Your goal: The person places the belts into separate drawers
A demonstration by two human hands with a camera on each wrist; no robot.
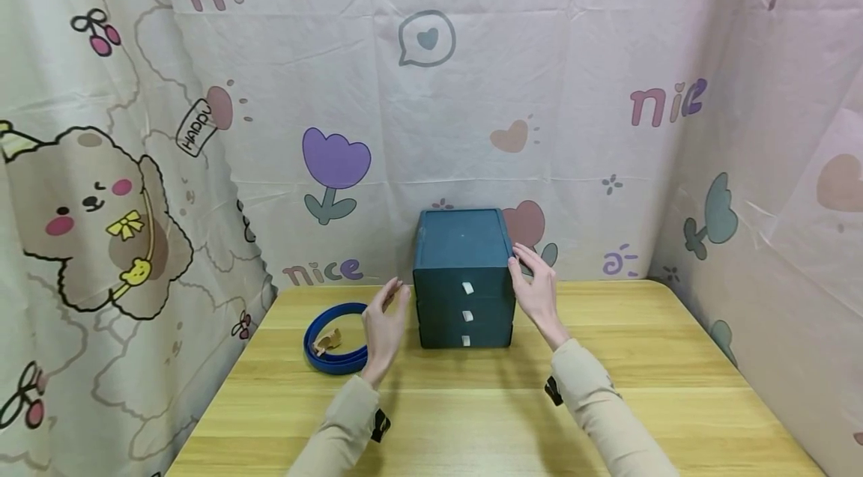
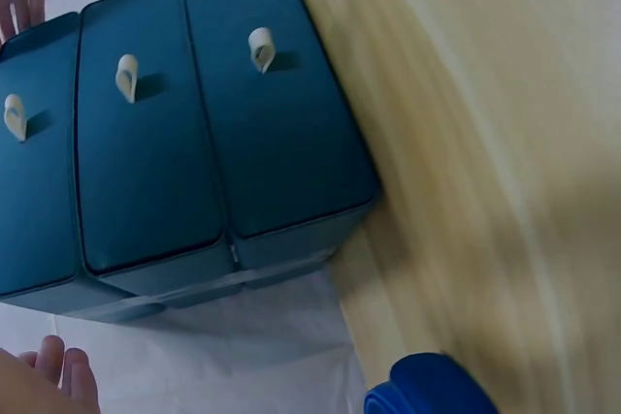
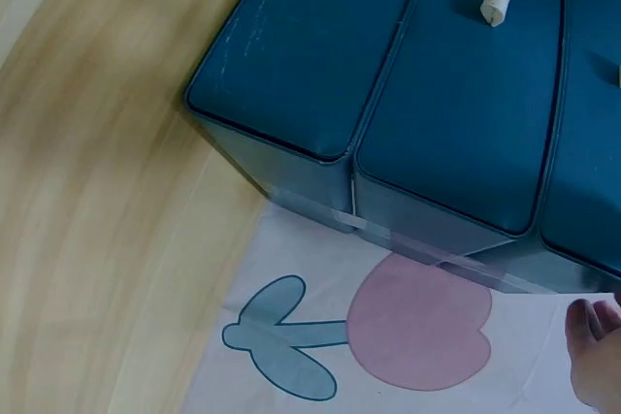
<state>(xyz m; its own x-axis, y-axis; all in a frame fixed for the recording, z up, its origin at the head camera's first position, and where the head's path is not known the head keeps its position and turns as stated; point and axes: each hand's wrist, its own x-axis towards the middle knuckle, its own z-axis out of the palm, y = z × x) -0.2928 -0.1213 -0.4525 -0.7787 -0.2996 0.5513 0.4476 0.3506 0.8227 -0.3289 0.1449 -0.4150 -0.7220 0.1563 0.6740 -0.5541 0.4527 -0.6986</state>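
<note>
A dark blue box with three stacked drawers (image 1: 464, 282) stands at the back of the wooden table, each drawer with a small pale pull tab (image 3: 495, 4). My left hand (image 1: 386, 327) hovers just left of the box, its fingers loosely bent and holding nothing. On the other side, my right hand (image 1: 537, 290) has its fingertips right at the box's upper right edge, fingers extended. All the drawers are closed. Behind the left hand lies a coiled blue belt (image 1: 337, 368) with a gold-coloured buckle (image 1: 327, 342); the hand covers part of its right side.
Printed cloth (image 1: 431, 110) hangs behind the table and along both sides, close to the back of the box. The wooden tabletop (image 1: 472, 424) stretches in front of and to the right of the box. Both forearms wear beige sleeves (image 1: 593, 395).
</note>
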